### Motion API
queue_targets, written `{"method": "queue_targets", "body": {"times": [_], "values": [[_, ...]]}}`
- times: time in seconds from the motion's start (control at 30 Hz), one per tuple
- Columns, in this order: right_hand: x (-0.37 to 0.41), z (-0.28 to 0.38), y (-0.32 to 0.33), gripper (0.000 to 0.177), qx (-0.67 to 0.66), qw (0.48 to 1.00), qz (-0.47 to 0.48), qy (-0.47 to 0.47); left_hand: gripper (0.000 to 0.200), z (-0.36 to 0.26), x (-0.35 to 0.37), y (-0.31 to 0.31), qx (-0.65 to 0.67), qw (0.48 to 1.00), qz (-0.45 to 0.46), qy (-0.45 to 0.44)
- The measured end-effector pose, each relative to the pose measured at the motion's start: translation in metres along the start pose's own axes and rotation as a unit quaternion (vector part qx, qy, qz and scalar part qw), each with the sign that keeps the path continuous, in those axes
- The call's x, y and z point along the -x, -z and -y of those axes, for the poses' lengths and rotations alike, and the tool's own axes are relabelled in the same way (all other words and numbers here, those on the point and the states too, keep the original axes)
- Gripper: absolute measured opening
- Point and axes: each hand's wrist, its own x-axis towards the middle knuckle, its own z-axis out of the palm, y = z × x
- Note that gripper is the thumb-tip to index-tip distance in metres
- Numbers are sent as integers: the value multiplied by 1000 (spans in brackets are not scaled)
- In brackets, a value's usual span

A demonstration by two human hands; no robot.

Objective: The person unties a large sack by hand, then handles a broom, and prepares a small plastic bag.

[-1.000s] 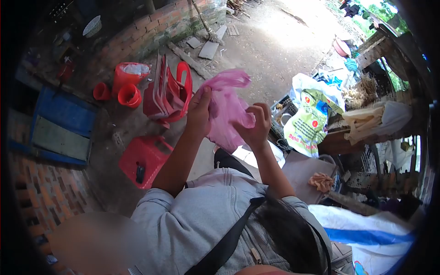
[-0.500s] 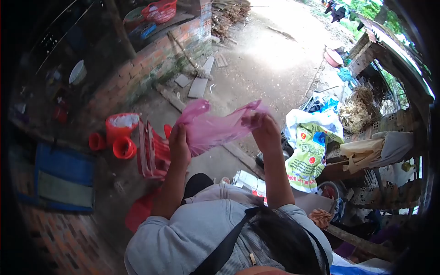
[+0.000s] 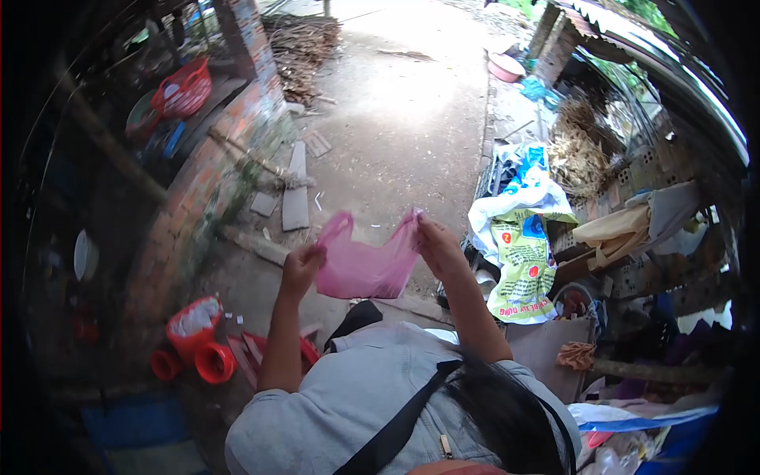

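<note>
A thin pink plastic bag (image 3: 366,267) is stretched between my two hands, in front of my chest. My left hand (image 3: 303,264) pinches the bag's left edge near its handle, the fingers closed. On the other side, my right hand (image 3: 438,244) grips the bag by its right handle. The bag hangs limp and looks flat, its top edge dipping between the two handles.
Red plastic containers (image 3: 192,328) stand on the floor at the left, beside a red plastic stool (image 3: 252,356). A printed green and white sack (image 3: 522,261) lies at the right. A brick wall (image 3: 182,206) runs along the left, with wooden boards (image 3: 295,190) near it.
Both hands have lowered the bag and hold it more upright, its handles now on top. My view has turned, so the surroundings shift in the picture.
</note>
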Motion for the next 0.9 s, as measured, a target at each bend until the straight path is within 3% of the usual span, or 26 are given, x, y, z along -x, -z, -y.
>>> {"method": "queue_targets", "body": {"times": [0.07, 0.1, 0.17, 0.2, 0.27, 0.33, 0.37, 0.4, 0.47, 0.5, 0.57, 0.67, 0.73, 0.77, 0.8, 0.83, 0.87, 0.9], "values": [[-21, 8, 4, 34, 114, 992, -43, 41, 25, 12, -38, 43, -138, 977, 159, 29], [-29, 16, -1, 34, 115, 990, -57, 50, 25, 8, -56, 59, -133, 975, 175, 26], [-41, 28, -23, 37, 137, 990, -42, 19, 22, -10, -89, 82, -240, 911, 323, 89], [-49, 30, -34, 35, 129, 991, -18, 37, 22, -15, -113, 84, -242, 905, 341, 83], [-62, 32, -50, 33, 168, 984, -36, 55, 21, -33, -158, 77, -438, 815, 378, -22], [-74, 32, -62, 29, 248, 963, -38, 96, 23, -75, -191, 31, -296, 891, 299, -172], [-79, 33, -68, 29, 246, 963, -50, 99, 23, -84, -206, 6, -178, 915, 324, -160], [-83, 35, -74, 29, 282, 950, -58, 125, 29, -80, -215, -16, 78, 914, 395, -53], [-92, 42, -77, 33, 328, 927, -53, 173, 32, -55, -230, -67, 346, 755, 552, 78], [-95, 45, -75, 33, 331, 925, -62, 177, 29, -41, -225, -94, 374, 766, 494, 171], [-95, 57, -70, 37, 332, 900, -117, 255, 25, -6, -221, -143, 422, 737, 489, 198], [-88, 70, -63, 34, 367, 882, -141, 261, 23, 32, -208, -180, 402, 745, 473, 245], [-85, 70, -54, 30, 362, 878, -145, 277, 26, 46, -203, -191, 201, 845, 464, 173], [-82, 70, -52, 30, 362, 877, -153, 278, 26, 59, -203, -197, 201, 841, 471, 175], [-80, 69, -52, 30, 361, 878, -158, 272, 28, 73, -206, -202, 19, 882, 469, 42], [-79, 69, -52, 31, 359, 880, -161, 267, 30, 88, -209, -205, -164, 877, 441, -94], [-76, 70, -52, 33, 352, 887, -164, 250, 30, 99, -213, -209, -166, 876, 444, -94], [-76, 68, -51, 33, 349, 887, -166, 251, 29, 110, -217, -212, -209, 841, 465, -180]]}}
